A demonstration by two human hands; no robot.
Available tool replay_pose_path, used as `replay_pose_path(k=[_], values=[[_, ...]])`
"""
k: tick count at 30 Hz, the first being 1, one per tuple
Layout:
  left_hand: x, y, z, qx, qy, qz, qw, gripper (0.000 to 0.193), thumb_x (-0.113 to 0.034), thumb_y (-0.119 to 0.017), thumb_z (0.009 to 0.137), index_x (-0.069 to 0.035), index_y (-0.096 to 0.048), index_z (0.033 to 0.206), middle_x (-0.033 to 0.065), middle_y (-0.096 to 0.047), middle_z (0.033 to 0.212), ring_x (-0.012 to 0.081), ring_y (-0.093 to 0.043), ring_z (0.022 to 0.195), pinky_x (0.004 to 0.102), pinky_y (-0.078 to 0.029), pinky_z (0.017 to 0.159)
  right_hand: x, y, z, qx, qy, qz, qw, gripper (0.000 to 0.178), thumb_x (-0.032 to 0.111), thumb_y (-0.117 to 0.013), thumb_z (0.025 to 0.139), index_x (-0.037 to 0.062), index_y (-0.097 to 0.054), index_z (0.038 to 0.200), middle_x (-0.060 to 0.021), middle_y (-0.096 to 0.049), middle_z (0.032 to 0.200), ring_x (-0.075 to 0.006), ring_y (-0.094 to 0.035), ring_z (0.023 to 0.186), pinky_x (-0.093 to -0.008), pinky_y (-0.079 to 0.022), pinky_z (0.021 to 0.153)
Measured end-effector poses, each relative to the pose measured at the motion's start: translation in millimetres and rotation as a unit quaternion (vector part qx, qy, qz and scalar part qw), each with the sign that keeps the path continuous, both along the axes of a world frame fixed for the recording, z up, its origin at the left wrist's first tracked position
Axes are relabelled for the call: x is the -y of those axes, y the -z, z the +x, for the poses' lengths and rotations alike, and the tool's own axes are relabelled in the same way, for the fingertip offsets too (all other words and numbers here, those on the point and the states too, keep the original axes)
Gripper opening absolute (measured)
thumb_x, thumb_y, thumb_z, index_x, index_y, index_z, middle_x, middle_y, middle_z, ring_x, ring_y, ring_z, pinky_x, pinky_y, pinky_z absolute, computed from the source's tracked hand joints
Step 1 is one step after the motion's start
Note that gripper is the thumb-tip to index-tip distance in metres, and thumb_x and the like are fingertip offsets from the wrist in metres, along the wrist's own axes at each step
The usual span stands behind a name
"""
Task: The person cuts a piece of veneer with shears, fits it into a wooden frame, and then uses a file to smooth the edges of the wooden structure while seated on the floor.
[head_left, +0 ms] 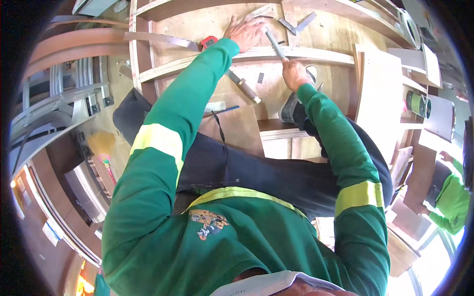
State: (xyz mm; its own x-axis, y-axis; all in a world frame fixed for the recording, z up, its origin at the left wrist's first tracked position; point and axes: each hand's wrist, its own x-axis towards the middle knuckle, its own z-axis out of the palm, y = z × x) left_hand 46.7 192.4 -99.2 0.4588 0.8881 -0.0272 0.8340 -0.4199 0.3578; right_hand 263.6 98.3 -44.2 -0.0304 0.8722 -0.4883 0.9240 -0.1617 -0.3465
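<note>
My left hand lies palm down with its fingers stretched out, over the far part of the wooden frame. A pale, narrow piece lies just past its fingertips. My right hand is closed round the near end of a long grey bar-like tool; its far end points towards my left hand. I cannot tell the tool's exact kind. Next to my left wrist is a red tape measure. A try square lies beyond the grey tool.
A wooden-handled tool and a small dark plate lie between my arms. Nearer are a blue stick and a loose board. Upright panels stand at the right. A ladder and broom are left; another person is far right.
</note>
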Motion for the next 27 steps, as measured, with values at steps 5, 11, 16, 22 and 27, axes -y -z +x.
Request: replay_pose_path(k=[5,11,16,22,27], values=[[59.9,-9.2,25.9,-0.060,0.043,0.066,0.995,0.049,-0.037,-0.039,0.101,-0.020,-0.044,0.147,-0.0016,-0.038,0.156,0.0350,-0.036,0.142,0.0724,-0.015,0.113,66.8,10.5,39.7,0.042,-0.098,0.072,0.992,0.039,0.027,-0.033,0.105,0.0011,-0.062,0.106,-0.0260,-0.066,0.098,-0.0422,-0.066,0.092,-0.0537,-0.052,0.082],[23.1,-16.9,9.0,-0.141,0.063,0.085,0.984,0.050,-0.037,-0.037,0.102,-0.022,-0.039,0.150,-0.0002,-0.037,0.157,0.0348,-0.033,0.144,0.0722,-0.019,0.113,23.5,29.6,33.2,0.034,-0.023,-0.004,0.999,0.056,0.041,-0.029,0.105,-0.0015,-0.065,0.100,-0.0307,-0.065,0.101,-0.0490,-0.061,0.101,-0.0551,-0.048,0.087],[8.1,-20.1,-6.5,-0.048,-0.007,0.046,0.998,0.048,-0.038,-0.031,0.103,-0.023,-0.044,0.147,-0.0009,-0.038,0.156,0.0369,-0.033,0.144,0.0721,-0.016,0.113,4.2,32.7,0.7,-0.037,0.008,0.051,0.998,0.055,0.042,-0.031,0.105,-0.0009,-0.065,0.101,-0.0318,-0.064,0.102,-0.0519,-0.059,0.100,-0.0584,-0.047,0.089],[63.1,-15.1,-6.2,-0.031,0.005,0.064,0.997,0.048,-0.036,-0.036,0.104,-0.024,-0.042,0.149,-0.0027,-0.036,0.157,0.0340,-0.029,0.146,0.0695,-0.017,0.115,65.7,39.9,8.4,-0.050,0.041,0.053,0.997,0.055,0.042,-0.034,0.104,-0.0016,-0.065,0.092,-0.0318,-0.064,0.094,-0.0513,-0.059,0.095,-0.0567,-0.045,0.083],[31.6,-23.0,-7.0,-0.011,0.005,0.040,0.999,0.048,-0.039,-0.033,0.103,-0.024,-0.043,0.148,-0.0022,-0.039,0.156,0.0358,-0.032,0.144,0.0697,-0.016,0.115,37.8,27.1,18.0,-0.054,0.063,0.055,0.995,0.054,0.046,-0.040,0.102,0.0007,-0.065,0.090,-0.0310,-0.064,0.090,-0.0488,-0.061,0.091,-0.0529,-0.046,0.080]])
